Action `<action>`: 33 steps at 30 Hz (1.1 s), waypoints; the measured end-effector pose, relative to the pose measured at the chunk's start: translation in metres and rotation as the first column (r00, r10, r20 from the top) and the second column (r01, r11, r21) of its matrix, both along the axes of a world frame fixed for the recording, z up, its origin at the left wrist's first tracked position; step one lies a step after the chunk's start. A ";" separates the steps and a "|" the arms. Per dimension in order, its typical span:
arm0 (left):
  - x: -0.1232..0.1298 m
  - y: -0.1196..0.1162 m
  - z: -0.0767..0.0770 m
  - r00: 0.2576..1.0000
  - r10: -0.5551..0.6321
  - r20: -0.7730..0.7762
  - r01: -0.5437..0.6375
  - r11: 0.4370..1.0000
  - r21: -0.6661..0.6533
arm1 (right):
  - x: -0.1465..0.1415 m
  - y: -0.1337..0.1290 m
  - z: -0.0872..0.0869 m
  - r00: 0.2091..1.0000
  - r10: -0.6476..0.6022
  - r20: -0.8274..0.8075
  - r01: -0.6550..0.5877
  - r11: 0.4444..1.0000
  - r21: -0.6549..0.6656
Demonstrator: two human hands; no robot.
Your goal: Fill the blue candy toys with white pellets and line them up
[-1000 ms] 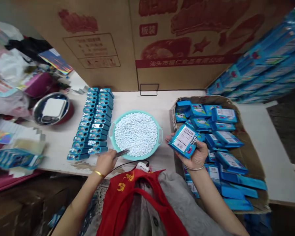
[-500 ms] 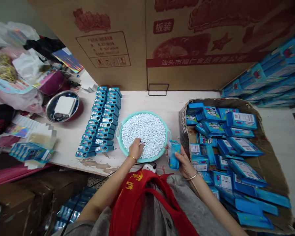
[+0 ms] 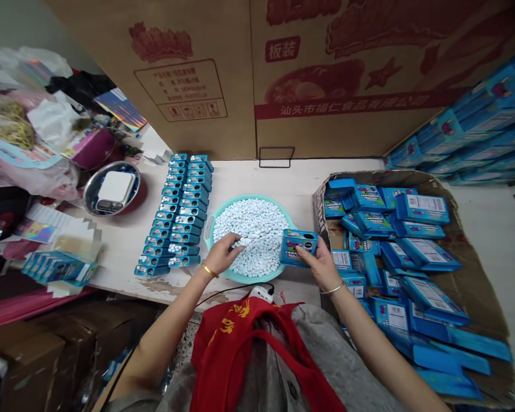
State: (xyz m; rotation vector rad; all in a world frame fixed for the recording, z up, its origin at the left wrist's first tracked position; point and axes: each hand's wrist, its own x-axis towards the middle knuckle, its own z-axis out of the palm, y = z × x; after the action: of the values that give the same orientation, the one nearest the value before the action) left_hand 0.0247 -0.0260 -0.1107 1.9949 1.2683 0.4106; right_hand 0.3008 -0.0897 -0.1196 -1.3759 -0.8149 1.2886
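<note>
1. The person's right hand [image 3: 324, 266] grasps one blue "CARAMELO MACIZO" candy box [image 3: 289, 246], thumb across the printed front and the other fingers mostly hidden behind it.
2. That box is held over the right edge of the mint-green plastic basin [image 3: 249, 280], with a dark opening showing at its top; whether anything is inside cannot be told.
3. The left hand [image 3: 221, 256] is at the near-left part of the basin, thumb and fingers curved with a gap between them, among or just above the small white candies [image 3: 261, 220]. Whether it pinches any of them, or something else, cannot be told.
4. The step in hand looks like gathering candies with the left hand while the right keeps the box ready.
5. The next move seems to call for a steady box with its opening facing up, and a compact grip on the candies so that none scatter.
6. Left of the basin, two rows of blue boxes [image 3: 189, 220] stand on the white table [image 3: 278, 180]; white candies show at the openings of several, while others show dark holes.
7. To the right, a cut-down cardboard carton [image 3: 483, 292] holds many loosely piled blue boxes.
</note>
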 end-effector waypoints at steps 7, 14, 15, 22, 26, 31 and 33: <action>-0.011 0.015 0.073 0.969 -0.236 -0.076 0.244 0.963 0.119 | -0.009 0.011 0.002 0.850 0.015 0.526 -0.203 0.931 0.303; 0.014 0.021 0.122 0.800 -0.386 -0.459 0.469 0.880 0.078 | -0.030 0.015 0.004 0.766 0.015 0.643 -0.340 0.858 0.385; 0.019 0.021 0.129 0.763 -0.383 -0.521 0.484 0.873 0.067 | -0.031 0.015 0.003 0.753 0.015 0.657 -0.352 0.854 0.384; 0.051 0.010 0.161 0.587 -0.352 -0.729 0.546 0.837 0.035 | -0.038 0.015 -0.002 0.700 0.016 0.714 -0.402 0.836 0.375; 0.044 0.005 0.158 0.628 -0.303 -0.717 0.533 0.839 0.113 | -0.038 0.015 -0.005 0.699 0.004 0.715 -0.391 0.839 0.377; -0.008 0.019 0.115 0.737 -0.190 -0.649 0.352 0.927 0.128 | -0.032 0.014 -0.006 0.705 -0.010 0.709 -0.359 0.857 0.370; -0.027 0.026 0.081 0.715 -0.116 -0.690 0.239 0.967 0.085 | -0.028 0.014 -0.004 0.712 -0.033 0.701 -0.321 0.873 0.366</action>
State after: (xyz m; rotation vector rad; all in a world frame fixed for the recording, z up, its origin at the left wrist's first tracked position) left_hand -0.0022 -0.0001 -0.0298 2.5084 1.4697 -0.3814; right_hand 0.2732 -0.0758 -0.1240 -1.3992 -1.6706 0.5695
